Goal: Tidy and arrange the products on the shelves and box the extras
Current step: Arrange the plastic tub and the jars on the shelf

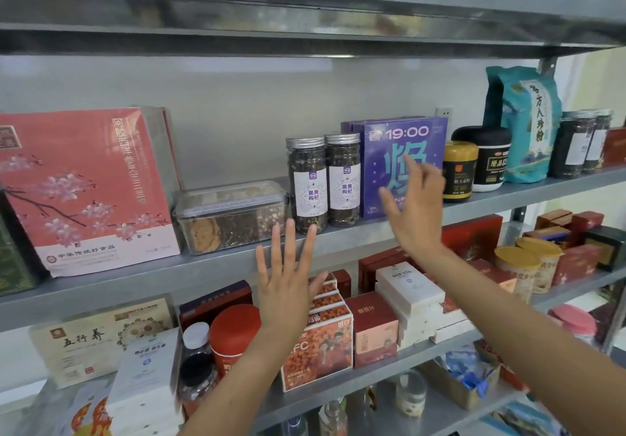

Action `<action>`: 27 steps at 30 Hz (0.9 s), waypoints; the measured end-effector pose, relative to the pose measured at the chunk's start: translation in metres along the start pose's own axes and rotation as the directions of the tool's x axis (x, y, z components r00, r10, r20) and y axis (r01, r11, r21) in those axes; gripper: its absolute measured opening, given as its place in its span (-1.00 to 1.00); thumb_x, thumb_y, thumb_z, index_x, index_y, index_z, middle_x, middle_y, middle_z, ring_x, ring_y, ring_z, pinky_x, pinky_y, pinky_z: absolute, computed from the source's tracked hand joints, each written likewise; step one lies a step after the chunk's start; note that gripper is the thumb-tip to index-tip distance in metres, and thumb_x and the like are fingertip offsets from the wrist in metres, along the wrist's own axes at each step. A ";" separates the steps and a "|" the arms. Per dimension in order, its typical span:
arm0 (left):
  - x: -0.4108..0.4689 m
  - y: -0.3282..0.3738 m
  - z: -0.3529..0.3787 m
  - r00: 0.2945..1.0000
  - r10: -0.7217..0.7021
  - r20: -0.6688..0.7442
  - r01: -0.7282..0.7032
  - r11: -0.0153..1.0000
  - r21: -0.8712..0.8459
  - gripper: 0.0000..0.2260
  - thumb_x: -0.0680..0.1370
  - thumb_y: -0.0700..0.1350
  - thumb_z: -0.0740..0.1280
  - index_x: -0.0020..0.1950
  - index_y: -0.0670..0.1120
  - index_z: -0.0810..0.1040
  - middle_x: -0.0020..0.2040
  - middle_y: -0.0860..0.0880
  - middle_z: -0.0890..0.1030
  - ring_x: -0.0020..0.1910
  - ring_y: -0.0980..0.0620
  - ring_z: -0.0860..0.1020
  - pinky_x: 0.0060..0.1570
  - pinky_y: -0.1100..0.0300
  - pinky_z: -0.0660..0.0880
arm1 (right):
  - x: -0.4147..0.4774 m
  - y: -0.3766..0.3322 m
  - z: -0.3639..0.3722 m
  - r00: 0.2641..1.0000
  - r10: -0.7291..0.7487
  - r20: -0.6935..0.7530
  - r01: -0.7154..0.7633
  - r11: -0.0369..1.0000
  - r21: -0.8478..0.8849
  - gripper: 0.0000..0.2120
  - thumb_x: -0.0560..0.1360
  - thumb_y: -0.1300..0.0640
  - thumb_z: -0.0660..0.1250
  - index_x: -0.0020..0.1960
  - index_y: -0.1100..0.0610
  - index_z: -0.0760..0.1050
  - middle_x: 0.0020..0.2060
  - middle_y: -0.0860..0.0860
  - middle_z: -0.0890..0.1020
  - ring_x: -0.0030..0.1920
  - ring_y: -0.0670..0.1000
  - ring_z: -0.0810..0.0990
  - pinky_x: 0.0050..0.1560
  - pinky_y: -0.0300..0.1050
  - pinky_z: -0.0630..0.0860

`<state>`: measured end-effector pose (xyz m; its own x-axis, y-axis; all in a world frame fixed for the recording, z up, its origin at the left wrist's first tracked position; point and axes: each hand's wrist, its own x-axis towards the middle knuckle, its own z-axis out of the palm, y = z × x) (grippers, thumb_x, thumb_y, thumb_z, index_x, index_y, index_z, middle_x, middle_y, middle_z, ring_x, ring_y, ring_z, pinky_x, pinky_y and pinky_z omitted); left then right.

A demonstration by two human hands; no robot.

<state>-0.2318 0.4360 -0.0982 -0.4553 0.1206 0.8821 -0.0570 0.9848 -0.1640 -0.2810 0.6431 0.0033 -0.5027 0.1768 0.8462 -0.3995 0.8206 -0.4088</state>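
Both hands are raised to the middle shelf (216, 266), fingers straight and spread, holding nothing. The left hand (286, 286) is in front of the shelf edge, below two silver-lidded jars (306, 181) of dark dried berries. The right hand (415, 205) is in front of the purple "19:00" box (406, 137); contact cannot be told. A clear plastic container (230, 215) and a pink blossom-printed box (84, 185) stand further left.

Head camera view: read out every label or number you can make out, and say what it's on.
"19:00": purple box
"黑果枸杞": dark jar and its twin
"五行养": beige box
"NFC": orange box
"阿胶西洋参": pink box
Other print is too small or blurred.
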 end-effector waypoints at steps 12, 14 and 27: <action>0.031 0.108 0.015 0.984 0.014 0.180 -0.020 0.999 0.029 -0.25 0.55 0.33 0.15 0.61 -0.01 0.00 0.60 -0.08 0.02 0.59 -0.08 -0.04 0.51 -0.08 -0.15 | 0.117 0.088 -0.047 0.892 -0.326 0.313 0.414 0.867 -0.277 -0.38 0.61 -0.19 0.11 0.57 0.05 0.10 0.55 0.06 0.17 0.57 0.11 -0.05 0.51 0.24 -0.26; 0.030 0.112 0.021 0.978 -0.024 0.205 0.014 0.999 0.051 -0.26 0.57 0.32 0.05 0.61 0.00 -0.13 0.62 -0.08 -0.13 0.58 -0.07 -0.20 0.51 -0.09 -0.20 | 0.121 0.094 -0.048 0.880 -0.369 0.298 0.433 0.882 -0.186 -0.41 0.59 -0.18 0.16 0.53 0.06 0.19 0.48 0.06 0.30 0.56 0.11 0.03 0.50 0.23 -0.27; 0.029 0.122 0.015 0.950 -0.077 0.302 0.059 0.996 0.070 -0.35 0.61 0.30 -0.23 0.60 -0.04 -0.05 0.62 -0.11 -0.07 0.59 -0.11 -0.10 0.51 -0.11 -0.10 | 0.110 0.122 -0.077 0.878 -0.388 0.281 0.187 0.817 0.545 -0.39 0.41 0.09 0.52 0.36 0.09 0.33 0.19 -0.03 0.50 0.19 -0.19 0.48 0.26 -0.22 0.39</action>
<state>-0.2653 0.5580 -0.0997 -0.6963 0.0007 0.7177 -0.1458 0.9790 -0.1424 -0.3264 0.8043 0.0726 -0.5011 -0.3160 0.8056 -0.8386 0.4073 -0.3618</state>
